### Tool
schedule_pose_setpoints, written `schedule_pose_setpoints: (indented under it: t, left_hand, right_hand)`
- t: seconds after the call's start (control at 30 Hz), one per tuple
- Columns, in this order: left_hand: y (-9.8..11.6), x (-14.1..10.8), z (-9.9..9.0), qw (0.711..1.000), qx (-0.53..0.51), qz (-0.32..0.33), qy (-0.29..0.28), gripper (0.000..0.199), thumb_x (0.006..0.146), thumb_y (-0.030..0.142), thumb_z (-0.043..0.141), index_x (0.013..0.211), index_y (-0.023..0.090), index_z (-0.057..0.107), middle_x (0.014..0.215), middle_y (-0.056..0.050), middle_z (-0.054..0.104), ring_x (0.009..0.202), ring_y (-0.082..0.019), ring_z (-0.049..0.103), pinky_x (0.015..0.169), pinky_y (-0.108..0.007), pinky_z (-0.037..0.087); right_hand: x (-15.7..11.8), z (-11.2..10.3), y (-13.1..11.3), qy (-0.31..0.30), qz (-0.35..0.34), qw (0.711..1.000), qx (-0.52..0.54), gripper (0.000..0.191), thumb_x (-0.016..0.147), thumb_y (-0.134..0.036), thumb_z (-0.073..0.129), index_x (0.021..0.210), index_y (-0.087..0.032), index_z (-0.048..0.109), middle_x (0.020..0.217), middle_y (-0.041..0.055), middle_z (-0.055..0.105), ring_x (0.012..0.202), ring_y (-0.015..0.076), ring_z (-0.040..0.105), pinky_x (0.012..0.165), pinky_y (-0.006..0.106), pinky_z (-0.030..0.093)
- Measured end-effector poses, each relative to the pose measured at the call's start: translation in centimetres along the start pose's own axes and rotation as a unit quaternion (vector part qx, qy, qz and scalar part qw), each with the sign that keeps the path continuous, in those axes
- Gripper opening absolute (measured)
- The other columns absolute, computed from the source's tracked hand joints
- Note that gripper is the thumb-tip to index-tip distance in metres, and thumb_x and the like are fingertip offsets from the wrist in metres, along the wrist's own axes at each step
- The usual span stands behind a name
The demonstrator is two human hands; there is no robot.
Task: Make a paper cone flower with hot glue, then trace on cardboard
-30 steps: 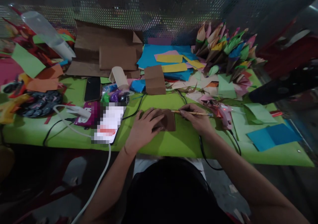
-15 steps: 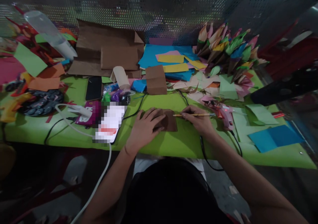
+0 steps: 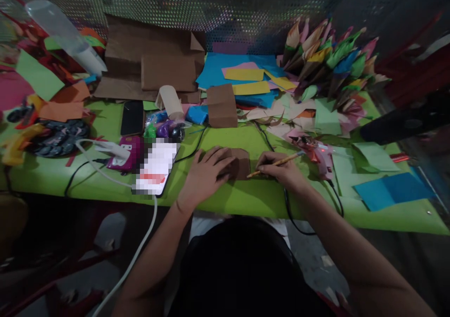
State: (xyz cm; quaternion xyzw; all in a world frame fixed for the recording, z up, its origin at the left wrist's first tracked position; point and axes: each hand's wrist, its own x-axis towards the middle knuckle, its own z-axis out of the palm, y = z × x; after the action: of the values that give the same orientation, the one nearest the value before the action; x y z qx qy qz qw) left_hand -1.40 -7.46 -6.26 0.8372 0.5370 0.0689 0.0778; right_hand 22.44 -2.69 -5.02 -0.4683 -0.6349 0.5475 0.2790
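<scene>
A small piece of brown paper (image 3: 241, 164) lies flat on the green tabletop (image 3: 225, 197) in front of me. Spread over its left part is my left hand (image 3: 210, 170), fingers stretched and pressing it down. My right hand (image 3: 277, 167) pinches a thin yellowish pencil (image 3: 286, 159). The pencil's tip meets the lower right corner of the paper, and its back end slants up to the right. Just beyond that end lies a pink glue gun (image 3: 321, 157) with a small lit red light.
A phone with a blurred screen (image 3: 156, 167) and a purple socket block (image 3: 126, 155) with cables lie left. Behind are brown paper sheets (image 3: 168, 73), blue paper (image 3: 211, 68) and paper cones (image 3: 319, 54). Folded blue paper (image 3: 393, 190) lies right. A black cord (image 3: 288, 209) hangs over the front edge.
My right hand has moved the pencil tip down along the paper's right edge, from near the upper corner to the lower one. The pencil is more slanted. My left hand stays on the paper.
</scene>
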Motion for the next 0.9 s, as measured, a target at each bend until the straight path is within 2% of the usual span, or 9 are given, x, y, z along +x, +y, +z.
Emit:
schedule_pose_setpoints:
  t: [0.37, 0.5, 0.6, 0.9]
  left_hand:
    - [0.0, 0.0, -0.2, 1.000, 0.002, 0.001, -0.006, 0.047, 0.098, 0.037, 0.045, 0.145, 0.034, 0.047, 0.158, 0.000, 0.043, 0.147, -0.027, 0.037, 0.119, -0.055, 0.030]
    - [0.0, 0.0, 0.1, 1.000, 0.003, 0.001, 0.001, 0.049, 0.098, 0.041, 0.048, 0.146, 0.031, 0.045, 0.157, -0.003, 0.045, 0.147, -0.027, 0.038, 0.119, -0.055, 0.030]
    - [-0.1, 0.0, 0.2, 1.000, 0.009, 0.004, 0.009, 0.048, 0.098, 0.044, 0.049, 0.144, 0.031, 0.049, 0.157, -0.004, 0.046, 0.147, -0.026, 0.038, 0.119, -0.055, 0.030]
    - [0.0, 0.0, 0.1, 1.000, 0.011, 0.003, 0.008, 0.047, 0.097, 0.042, 0.051, 0.143, 0.031, 0.049, 0.156, -0.003, 0.046, 0.146, -0.026, 0.040, 0.118, -0.056, 0.032]
  right_hand:
    - [0.0, -0.1, 0.6, -0.007, -0.005, 1.000, 0.010, 0.014, 0.065, -0.034, 0.065, 0.061, -0.020, 0.064, 0.057, -0.0014, 0.056, 0.055, 0.0131, 0.045, 0.053, 0.027, 0.033]
    - [0.5, -0.2, 1.1, 0.079, -0.035, 0.996, 0.034, 0.018, 0.072, -0.038, 0.067, 0.069, -0.020, 0.065, 0.063, -0.0002, 0.059, 0.060, 0.0148, 0.050, 0.056, 0.028, 0.037]
    - [1.2, -0.1, 1.0, 0.141, -0.048, 0.989, 0.007, 0.020, 0.076, -0.040, 0.068, 0.075, -0.020, 0.066, 0.069, 0.0008, 0.062, 0.066, 0.0158, 0.053, 0.061, 0.028, 0.040]
    - [2.2, 0.4, 1.8, 0.152, -0.069, 0.985, -0.036, 0.019, 0.077, -0.039, 0.067, 0.079, -0.020, 0.068, 0.072, 0.0013, 0.066, 0.068, 0.0161, 0.054, 0.064, 0.030, 0.040]
